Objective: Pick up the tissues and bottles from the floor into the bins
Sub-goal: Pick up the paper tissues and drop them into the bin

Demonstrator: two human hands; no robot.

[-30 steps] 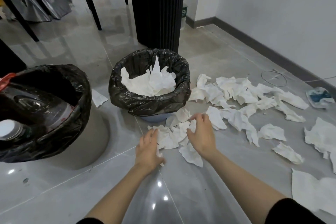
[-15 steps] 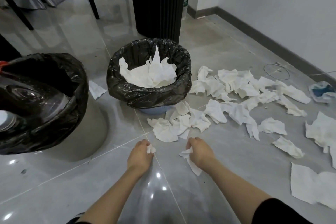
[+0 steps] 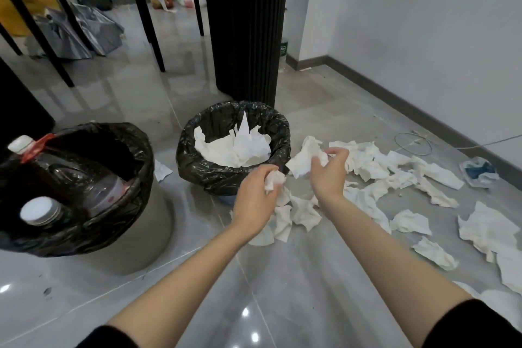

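tissues (image 3: 410,222) lie crumpled across the grey tiled floor (image 3: 282,285), mostly to the right of the tissue bin (image 3: 217,178) and in a small heap just in front of it. left hand (image 3: 254,200) is curled round a small wad of tissue (image 3: 273,180), held above the floor close to that bin's front rim. right hand (image 3: 329,175) pinches a larger tissue (image 3: 305,162) between thumb and fingertips, raised just beside the bin's right edge. the tissue bin is lined with a black bag and has white tissues piled inside. to its left, apart from it, stands the bottle bin (image 3: 161,223), also bagged in black, with two clear bottles (image 3: 99,188) lying in it, their white caps toward the camera. a black fluted column (image 3: 245,22) rises right behind the tissue bin. near the skirting on the right are a thin loop of cable (image 3: 413,143) and a blue and white thing (image 3: 478,171), perhaps a tissue packet, too small to be sure.
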